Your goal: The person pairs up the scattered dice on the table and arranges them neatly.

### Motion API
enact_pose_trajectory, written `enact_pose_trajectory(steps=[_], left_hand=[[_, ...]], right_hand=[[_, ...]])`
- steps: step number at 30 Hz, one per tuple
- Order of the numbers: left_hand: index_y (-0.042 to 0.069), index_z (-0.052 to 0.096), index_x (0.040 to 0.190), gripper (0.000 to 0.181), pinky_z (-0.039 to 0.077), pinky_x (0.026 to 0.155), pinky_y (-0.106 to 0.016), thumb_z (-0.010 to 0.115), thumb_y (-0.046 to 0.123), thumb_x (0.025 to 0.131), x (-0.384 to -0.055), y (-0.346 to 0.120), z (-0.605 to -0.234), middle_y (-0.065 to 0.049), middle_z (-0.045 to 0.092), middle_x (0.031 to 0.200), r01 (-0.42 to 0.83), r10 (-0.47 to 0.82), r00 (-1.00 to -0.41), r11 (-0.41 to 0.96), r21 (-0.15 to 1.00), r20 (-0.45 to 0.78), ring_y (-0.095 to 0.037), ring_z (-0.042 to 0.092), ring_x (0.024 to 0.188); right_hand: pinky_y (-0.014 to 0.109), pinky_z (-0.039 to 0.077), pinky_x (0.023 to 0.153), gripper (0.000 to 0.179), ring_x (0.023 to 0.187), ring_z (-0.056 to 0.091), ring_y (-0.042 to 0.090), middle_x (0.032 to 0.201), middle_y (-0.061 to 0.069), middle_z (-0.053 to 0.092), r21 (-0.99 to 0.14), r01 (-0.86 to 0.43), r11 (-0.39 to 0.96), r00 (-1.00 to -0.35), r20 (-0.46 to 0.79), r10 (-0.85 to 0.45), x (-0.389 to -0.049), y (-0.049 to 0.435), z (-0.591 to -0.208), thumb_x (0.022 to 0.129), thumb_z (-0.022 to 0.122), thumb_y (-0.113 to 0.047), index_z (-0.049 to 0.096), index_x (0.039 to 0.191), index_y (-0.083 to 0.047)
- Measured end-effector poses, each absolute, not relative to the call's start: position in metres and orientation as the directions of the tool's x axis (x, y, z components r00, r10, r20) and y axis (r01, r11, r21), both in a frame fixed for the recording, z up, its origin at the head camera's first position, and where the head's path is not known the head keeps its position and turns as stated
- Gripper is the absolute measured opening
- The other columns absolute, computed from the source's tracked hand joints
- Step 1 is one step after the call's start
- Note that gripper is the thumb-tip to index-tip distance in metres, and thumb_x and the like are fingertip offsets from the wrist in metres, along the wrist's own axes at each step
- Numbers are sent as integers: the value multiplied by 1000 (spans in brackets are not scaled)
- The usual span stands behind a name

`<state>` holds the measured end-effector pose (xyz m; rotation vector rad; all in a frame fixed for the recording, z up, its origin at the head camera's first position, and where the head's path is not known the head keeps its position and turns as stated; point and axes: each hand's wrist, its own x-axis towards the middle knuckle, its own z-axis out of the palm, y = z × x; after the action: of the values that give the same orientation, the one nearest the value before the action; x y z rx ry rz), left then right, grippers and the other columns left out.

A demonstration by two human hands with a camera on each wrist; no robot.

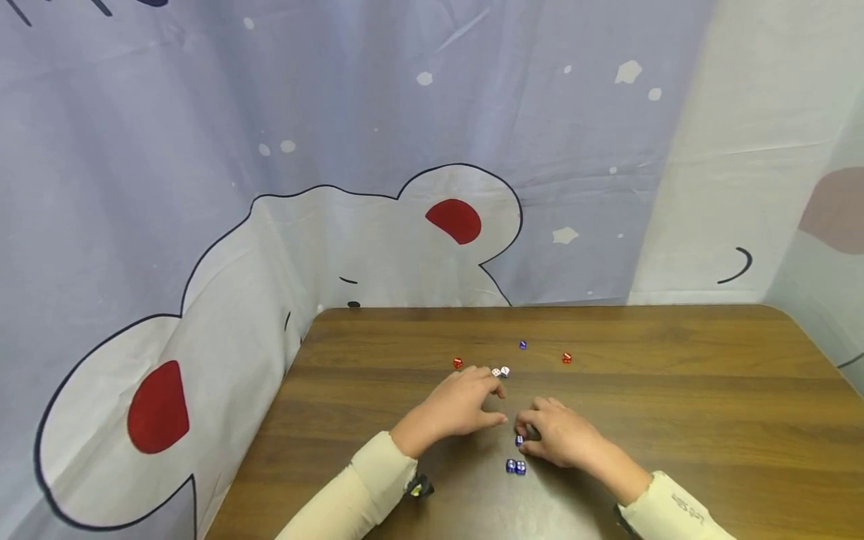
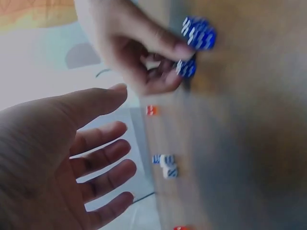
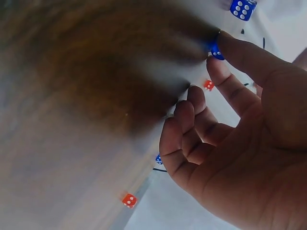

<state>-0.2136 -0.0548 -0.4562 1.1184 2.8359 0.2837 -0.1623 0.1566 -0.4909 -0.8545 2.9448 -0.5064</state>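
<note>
Between thumb and index finger, my right hand (image 1: 563, 435) pinches a blue die (image 1: 519, 440) low over the table; the right wrist view shows that blue die (image 3: 217, 51) at the two fingertips. Two more blue dice (image 1: 516, 466) sit side by side just nearer to me. My left hand (image 1: 459, 405) hovers to the left with fingers spread and nothing in them, its palm and fingers (image 2: 108, 179) plain in the left wrist view. Just past its fingertips lie two white dice (image 1: 501, 372), close together.
One red die (image 1: 458, 362) lies beyond the left hand and another red die (image 1: 567, 358) farther right. A single blue die (image 1: 523, 345) is near the back of the wooden table (image 1: 709, 390). A printed curtain (image 1: 574, 150) hangs behind the table's far edge.
</note>
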Motion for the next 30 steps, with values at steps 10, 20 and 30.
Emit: enact_pose_trajectory(steps=[10, 20, 30], left_hand=[[17, 70, 119, 34, 48, 96, -37, 72, 39, 93, -269, -35, -455, 3, 63, 118, 594, 614, -789, 756, 275, 16, -17, 58, 112], [20, 68, 123, 32, 47, 98, -38, 68, 38, 96, -305, -13, -473, 3, 61, 124, 538, 548, -836, 808, 240, 28, -17, 53, 117], [23, 68, 124, 33, 45, 95, -36, 67, 40, 96, -319, 8, -487, 4, 59, 123, 498, 508, -861, 841, 213, 10, -16, 50, 112]], right_hand=[[32, 42, 67, 24, 79, 45, 11, 85, -9, 44, -311, -554, 772, -821, 48, -569, -165, 159, -493, 84, 81, -30, 57, 87, -23], [33, 44, 70, 24, 81, 46, 12, 87, -10, 44, -349, -542, 764, -819, 17, -574, -163, 162, -495, 87, 78, -30, 56, 90, -23], [32, 43, 70, 23, 81, 46, 11, 87, -11, 44, -324, -577, 749, -804, 69, -590, -164, 162, -497, 88, 77, -31, 57, 91, -23]])
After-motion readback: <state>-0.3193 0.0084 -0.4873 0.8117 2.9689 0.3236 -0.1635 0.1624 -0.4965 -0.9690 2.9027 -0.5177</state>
